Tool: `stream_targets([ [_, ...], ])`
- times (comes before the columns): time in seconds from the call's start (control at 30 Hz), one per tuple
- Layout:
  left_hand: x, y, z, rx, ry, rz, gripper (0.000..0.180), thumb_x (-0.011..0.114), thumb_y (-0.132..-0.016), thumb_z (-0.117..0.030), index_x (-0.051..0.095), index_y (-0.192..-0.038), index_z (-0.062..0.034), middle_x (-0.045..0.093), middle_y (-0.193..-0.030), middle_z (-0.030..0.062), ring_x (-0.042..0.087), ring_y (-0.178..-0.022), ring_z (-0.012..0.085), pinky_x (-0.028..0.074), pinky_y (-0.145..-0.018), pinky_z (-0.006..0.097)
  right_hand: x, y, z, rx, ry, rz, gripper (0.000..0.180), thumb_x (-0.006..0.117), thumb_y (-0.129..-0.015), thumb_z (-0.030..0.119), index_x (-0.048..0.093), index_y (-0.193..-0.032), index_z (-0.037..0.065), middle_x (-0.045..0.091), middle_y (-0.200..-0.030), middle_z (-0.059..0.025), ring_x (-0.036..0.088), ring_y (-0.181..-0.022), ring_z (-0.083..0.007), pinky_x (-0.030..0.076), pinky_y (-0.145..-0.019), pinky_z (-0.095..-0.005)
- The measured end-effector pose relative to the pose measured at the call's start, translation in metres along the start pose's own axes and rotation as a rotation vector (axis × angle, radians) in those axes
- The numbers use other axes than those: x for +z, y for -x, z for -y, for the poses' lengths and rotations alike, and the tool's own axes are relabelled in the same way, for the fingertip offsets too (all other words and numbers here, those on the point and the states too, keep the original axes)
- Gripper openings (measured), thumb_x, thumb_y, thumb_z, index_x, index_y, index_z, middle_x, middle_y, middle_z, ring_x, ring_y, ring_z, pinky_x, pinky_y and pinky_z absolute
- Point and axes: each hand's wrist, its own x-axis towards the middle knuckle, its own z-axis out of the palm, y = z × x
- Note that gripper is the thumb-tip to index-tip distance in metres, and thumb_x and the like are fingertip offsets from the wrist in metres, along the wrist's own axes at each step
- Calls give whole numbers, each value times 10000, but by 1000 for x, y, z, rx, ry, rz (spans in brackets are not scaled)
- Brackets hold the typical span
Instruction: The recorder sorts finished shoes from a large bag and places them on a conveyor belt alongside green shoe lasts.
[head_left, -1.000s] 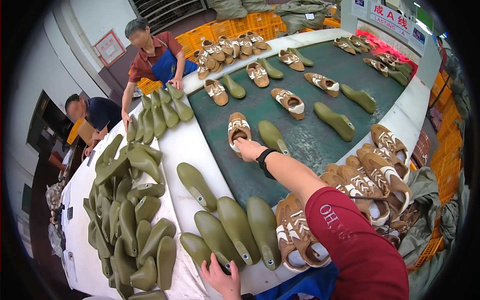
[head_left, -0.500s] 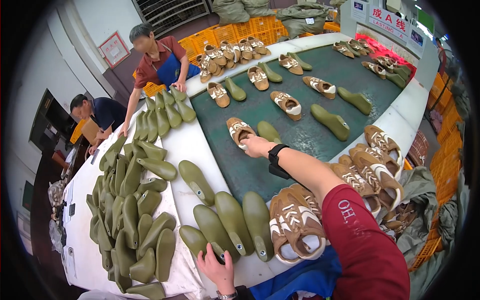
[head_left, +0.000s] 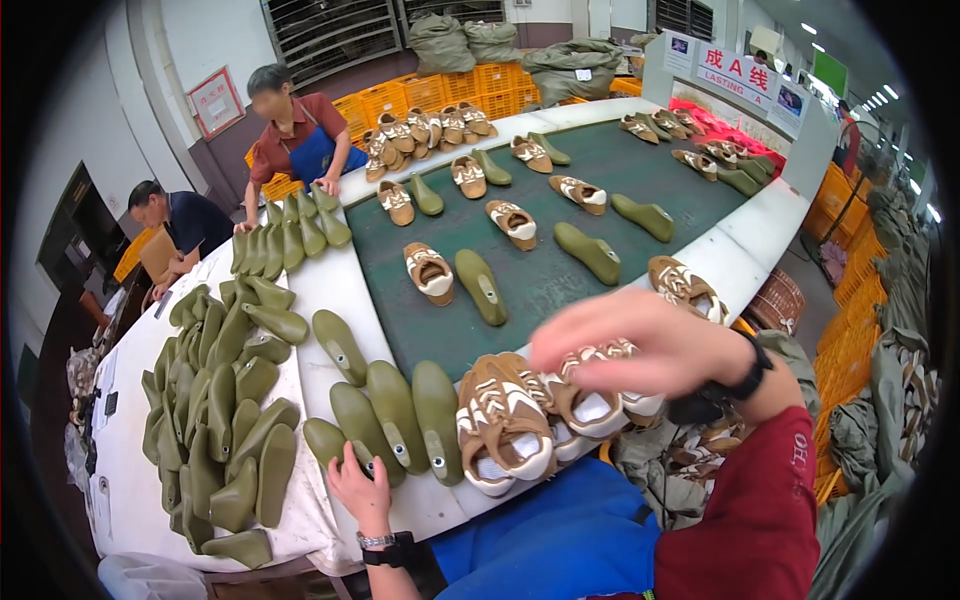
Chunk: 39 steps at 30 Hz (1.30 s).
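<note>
My left hand (head_left: 362,492) rests with fingers apart against the near ends of green shoe lasts (head_left: 325,440) lined up on the white table edge. Above a cluster of brown-and-white sneakers (head_left: 505,425) hovers my right hand (head_left: 650,345), blurred, its thumb and fingers apart with nothing visible between them. It partly covers the sneakers behind it. On the dark green belt, a single sneaker (head_left: 429,273) lies beside a green last (head_left: 481,287). Farther along, more sneakers (head_left: 511,224) and lasts (head_left: 587,253) lie in rows.
A large heap of green lasts (head_left: 220,400) covers the white table at left. Across the table, a person in an apron (head_left: 300,140) touches a row of lasts (head_left: 290,240); another person (head_left: 185,220) sits at far left. Orange crates (head_left: 850,310) and grey-green sacks line the right side.
My right hand has let go of the sneaker on the belt and moved back right, over the near sneakers. My left hand stays by the lasts. The view has shifted.
</note>
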Motion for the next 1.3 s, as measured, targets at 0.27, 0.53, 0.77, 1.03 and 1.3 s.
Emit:
stream_targets([
  [0.27, 7, -5, 2, -40, 71, 50, 527, 654, -760, -226, 527, -1238, -42, 529, -1087, 243, 492, -1034, 390, 393, -911, 461, -1, 78, 127, -575, -480, -164, 81, 625, -823, 121, 636, -886, 71, 631, -792, -89, 641, -743, -223, 527, -691, -379],
  [0.53, 4, 0, 2, -32, 29, 74, 535, 647, -768, -224, 509, -1254, -48, 526, -1111, 235, 475, -1068, 375, 380, -935, 449, 27, 79, 110, -473, -362, -267, 111, 628, -805, 101, 640, -906, 57, 630, -832, -101, 638, -754, -232, 523, -700, -369],
  [0.77, 4, -2, -3, -57, 26, 47, 529, 653, -757, -227, 519, -1239, -53, 526, -1111, 241, 474, -1069, 380, 379, -934, 454, 36, 108, 100, -373, -304, -311, 140, 631, -790, 83, 643, -924, 44, 628, -867, -112, 635, -764, -239, 519, -708, -361],
  [1.03, 7, 0, -1, -49, 10, 11, 526, 663, -748, -243, 537, -1224, -59, 525, -1103, 244, 478, -1061, 377, 375, -940, 459, 54, 88, 83, -260, -190, -391, 176, 633, -772, 63, 647, -944, 29, 626, -907, -124, 631, -775, -248, 515, -717, -351],
  [1.3, 3, 3, 0, -48, 6, 10, 519, 666, -750, -250, 543, -1218, -62, 531, -1108, 244, 469, -1083, 377, 369, -945, 461, 65, 87, 73, -146, -74, -483, 212, 636, -754, 43, 650, -964, 15, 625, -947, -136, 628, -786, -257, 510, -726, -342],
])
